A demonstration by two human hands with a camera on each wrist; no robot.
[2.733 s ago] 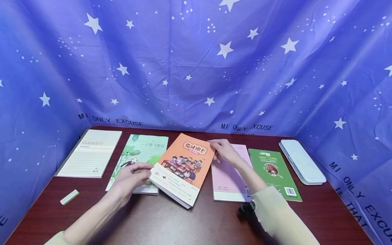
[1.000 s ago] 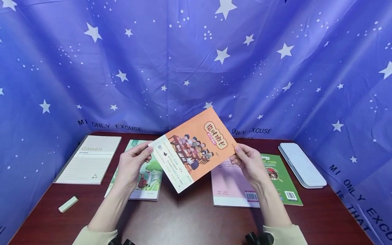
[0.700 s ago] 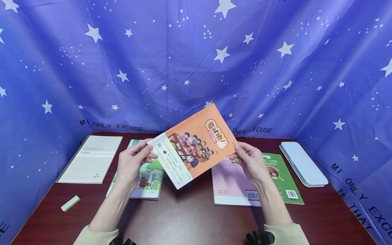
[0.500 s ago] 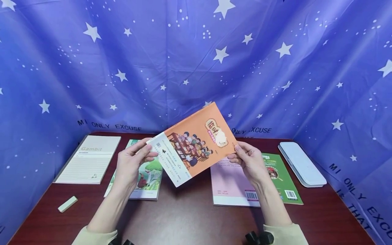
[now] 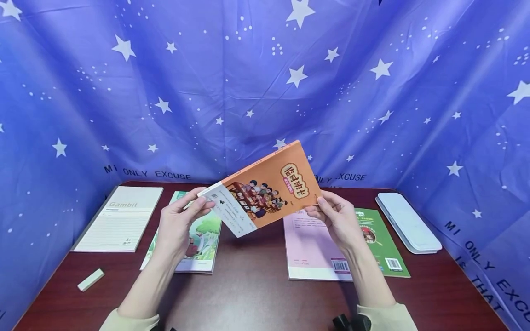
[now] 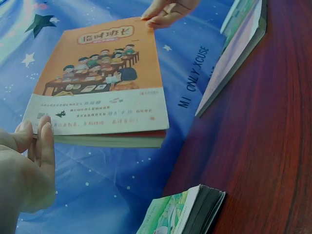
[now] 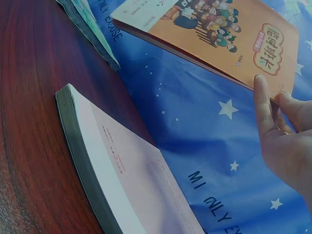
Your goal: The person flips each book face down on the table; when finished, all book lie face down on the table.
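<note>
The orange book [image 5: 262, 191] is held above the counter [image 5: 252, 294], tilted, spanning the gap between the green illustrated book [image 5: 194, 239] and the pink book [image 5: 312, 243]. Beneath it, a bare lane of counter runs from the near edge toward the star-printed curtain [image 5: 265, 92], which closes off the back and both sides. Left obstacles: notepad [image 5: 120, 218], eraser [image 5: 90, 279]. Right obstacles: green book [image 5: 383, 243], white case [image 5: 407, 223]. The near strip of counter is open.

left hand [image 5: 179, 224], right hand [image 5: 337, 216], raised, apparently pinching grip
</note>
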